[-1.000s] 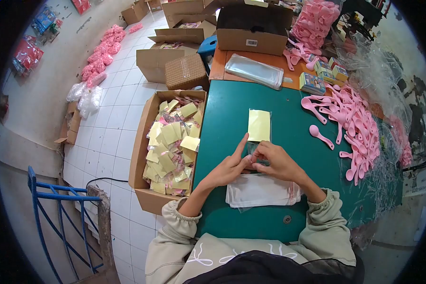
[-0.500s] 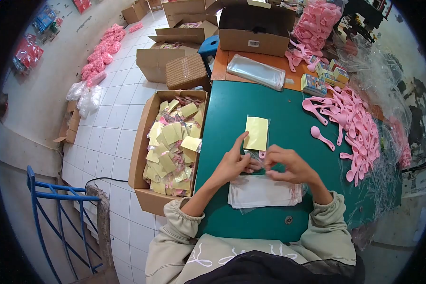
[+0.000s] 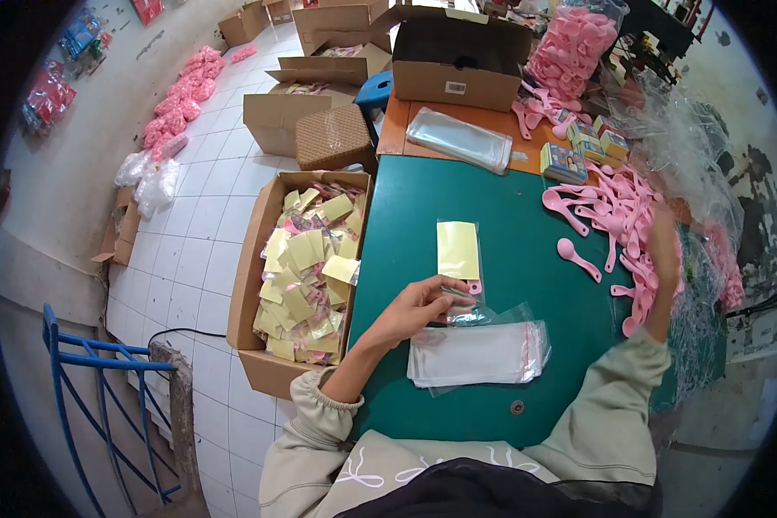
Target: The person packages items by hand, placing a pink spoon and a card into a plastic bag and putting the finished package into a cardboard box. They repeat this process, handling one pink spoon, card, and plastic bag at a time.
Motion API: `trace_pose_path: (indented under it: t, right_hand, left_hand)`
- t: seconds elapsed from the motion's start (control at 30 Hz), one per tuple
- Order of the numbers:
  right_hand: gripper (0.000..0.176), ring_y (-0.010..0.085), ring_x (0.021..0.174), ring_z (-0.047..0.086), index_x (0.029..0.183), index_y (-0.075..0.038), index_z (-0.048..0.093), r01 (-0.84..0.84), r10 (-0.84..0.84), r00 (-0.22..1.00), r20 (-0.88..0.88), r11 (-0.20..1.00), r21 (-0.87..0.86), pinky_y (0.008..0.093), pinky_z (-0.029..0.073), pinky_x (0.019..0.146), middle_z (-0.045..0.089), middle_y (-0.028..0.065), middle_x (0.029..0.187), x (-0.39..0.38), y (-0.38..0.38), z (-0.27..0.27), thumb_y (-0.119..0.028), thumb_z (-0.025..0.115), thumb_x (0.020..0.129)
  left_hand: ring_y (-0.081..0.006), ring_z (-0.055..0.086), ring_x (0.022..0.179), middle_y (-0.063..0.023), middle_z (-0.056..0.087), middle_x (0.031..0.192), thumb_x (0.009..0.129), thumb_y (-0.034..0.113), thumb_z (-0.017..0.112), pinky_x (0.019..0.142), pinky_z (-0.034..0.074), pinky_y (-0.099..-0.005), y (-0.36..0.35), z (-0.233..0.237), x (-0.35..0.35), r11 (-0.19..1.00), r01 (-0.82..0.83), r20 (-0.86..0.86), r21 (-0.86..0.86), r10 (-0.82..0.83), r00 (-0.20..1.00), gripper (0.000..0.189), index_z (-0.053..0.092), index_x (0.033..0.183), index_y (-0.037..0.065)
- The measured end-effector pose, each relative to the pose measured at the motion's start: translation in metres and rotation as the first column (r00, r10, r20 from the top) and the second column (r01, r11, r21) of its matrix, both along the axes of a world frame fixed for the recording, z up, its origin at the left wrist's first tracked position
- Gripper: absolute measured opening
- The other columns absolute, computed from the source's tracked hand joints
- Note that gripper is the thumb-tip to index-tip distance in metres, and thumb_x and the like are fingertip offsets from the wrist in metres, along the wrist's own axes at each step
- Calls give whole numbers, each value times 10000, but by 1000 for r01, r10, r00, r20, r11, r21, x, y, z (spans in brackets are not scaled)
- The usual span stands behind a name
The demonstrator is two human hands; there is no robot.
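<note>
My left hand is closed on the mouth end of a clear plastic bag, just above the stack of clear bags on the green table. Beyond its fingertips lies a bagged pale yellow card, flat, with a bit of pink handle showing at its lower edge. Over the right side of the pile of pink spoons is my right hand, smeared by motion, its fingers not clear. A single pink spoon lies left of the pile.
Left of the table stands a carton full of bagged yellow cards. At the back are an open brown box, a stack of long clear bags, small card stacks and a big bag of pink spoons. Crumpled plastic lines the right edge.
My right hand has left the bag beside my left hand and moved right, over the spoons. My left hand stays by the bags, fingers now closed on one. The view has shifted slightly.
</note>
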State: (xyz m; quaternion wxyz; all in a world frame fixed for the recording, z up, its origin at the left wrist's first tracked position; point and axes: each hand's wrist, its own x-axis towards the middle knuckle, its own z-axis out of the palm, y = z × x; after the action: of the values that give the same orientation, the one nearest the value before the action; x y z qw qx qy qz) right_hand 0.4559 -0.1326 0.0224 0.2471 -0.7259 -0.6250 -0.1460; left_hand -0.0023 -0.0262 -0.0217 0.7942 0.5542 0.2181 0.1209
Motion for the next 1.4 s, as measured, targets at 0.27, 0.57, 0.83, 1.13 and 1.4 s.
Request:
trace_pose_path:
  t: [0.27,0.57,0.83,1.13,1.4]
  right_hand:
    - [307,201,869,564,969,-38,545,-562,421,713,-561,821,-98,305,494,710,463,108,1030,-246,32,-33,-55,722,720]
    - [116,105,852,539,869,-14,565,-539,271,390,-880,842,20,236,479,710,490,57,998,-243,38,-43,-6,642,782]
    - [116,104,703,595,852,6,562,-550,46,184,-982,832,-64,228,488,641,610,34,781,-242,50,-48,-93,624,848]
    - [123,116,652,626,843,11,551,-483,32,130,-991,875,-35,235,505,566,633,67,737,-248,52,-49,-94,614,859]
    - [161,119,590,624,850,-13,478,-415,28,167,-986,909,-44,227,490,499,627,85,711,-252,54,-52,-60,631,839]
  left_hand:
    - [-192,574,1078,-144,560,1203,954,135,448,853,496,-306,2,3,-4,978,-44,75,-204,61,995,273,468,1215,54]
    - [-119,598,868,-65,605,933,894,53,545,707,542,-241,5,-4,-2,874,-186,-95,448,254,963,147,524,1033,11]
    - [-114,616,801,-63,602,867,864,70,596,646,549,-243,2,0,2,728,-237,-73,644,367,928,111,553,917,-18]
    - [-112,624,747,-58,588,846,847,117,639,605,524,-230,4,-8,1,724,-272,-89,634,418,904,152,566,867,-15]
    - [-95,598,725,-66,577,844,822,91,667,587,523,-229,3,-14,5,801,-370,-88,470,460,884,217,503,914,-17]
